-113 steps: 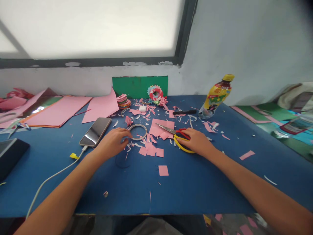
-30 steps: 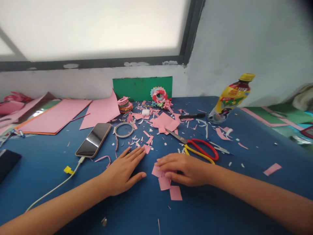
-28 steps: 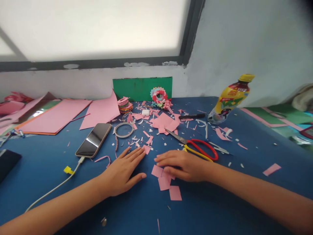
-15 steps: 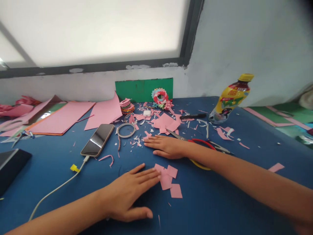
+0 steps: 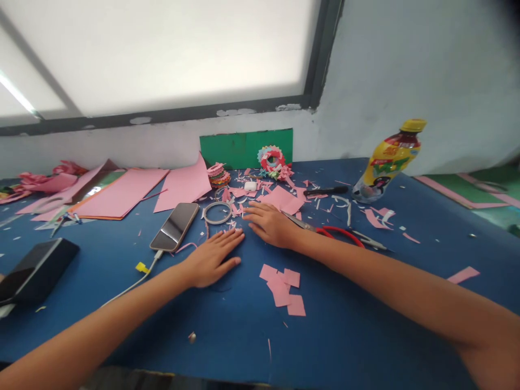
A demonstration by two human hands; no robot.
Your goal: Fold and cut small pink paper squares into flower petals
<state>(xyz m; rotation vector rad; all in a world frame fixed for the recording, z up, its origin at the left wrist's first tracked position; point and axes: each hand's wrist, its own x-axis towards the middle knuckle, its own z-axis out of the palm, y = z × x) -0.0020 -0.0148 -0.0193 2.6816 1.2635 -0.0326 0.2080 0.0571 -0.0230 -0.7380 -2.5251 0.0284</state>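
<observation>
My left hand lies flat on the blue table, fingers stretched toward a heap of pink and white paper scraps. Just beyond it is my right hand, palm down with fingers extended, its fingertips at the edge of the scraps. Neither hand holds anything. Several small pink paper squares overlap one another nearer to me, below the right hand. Red-handled scissors lie partly behind my right forearm. A grey ring-shaped roll rests beyond my left fingertips.
A phone with a white cable lies on the left, near a dark box. Pink paper sheets are stacked behind. A yellow-capped bottle stands at the back right. A paper ring leans by a green board.
My left hand has moved away from the pink squares, forward to the scraps. My right hand has shifted slightly forward. The view has turned a little to the left.
</observation>
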